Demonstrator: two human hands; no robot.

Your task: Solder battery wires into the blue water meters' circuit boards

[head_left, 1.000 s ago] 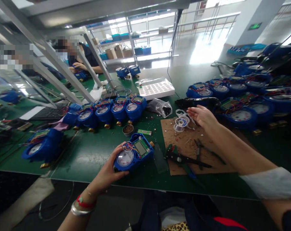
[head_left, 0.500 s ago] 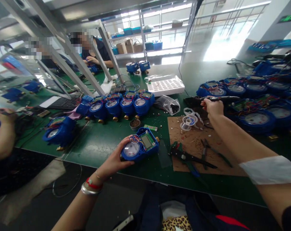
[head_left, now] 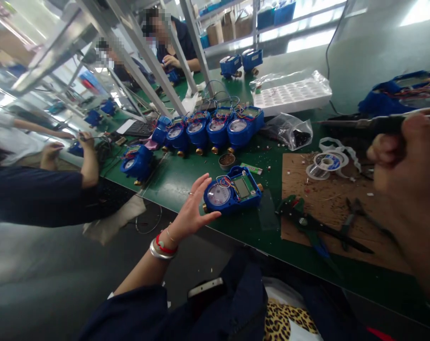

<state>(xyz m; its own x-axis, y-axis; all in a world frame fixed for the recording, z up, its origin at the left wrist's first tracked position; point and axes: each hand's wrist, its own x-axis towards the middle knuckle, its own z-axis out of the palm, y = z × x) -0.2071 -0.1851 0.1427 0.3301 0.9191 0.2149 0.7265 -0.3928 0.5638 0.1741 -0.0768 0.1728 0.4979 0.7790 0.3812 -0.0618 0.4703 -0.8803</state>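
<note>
My left hand (head_left: 193,208) is open, thumb and fingers spread around the near left end of a blue water meter (head_left: 232,192). Whether the fingertips touch its housing I cannot tell. The meter lies face up with a round dial, a small grey display on a green circuit board, and loose red and blue wires. My right hand (head_left: 407,156), blurred and close to the camera, is closed around the black handle of what looks like a soldering iron (head_left: 381,124). Its thin shaft points left, above the bench.
Beside the meter lie wire strippers (head_left: 303,220), pliers (head_left: 353,218) and a solder spool (head_left: 328,163) on brown cardboard (head_left: 293,180). Behind are a small round tin (head_left: 227,161), several blue meters (head_left: 208,130), a clear bag (head_left: 289,130) and a white tray (head_left: 293,97). Co-workers sit left and beyond.
The view has swung left and my right hand has come nearer with the iron, now raised over the bench. My left fingers have loosened and spread from the meter.
</note>
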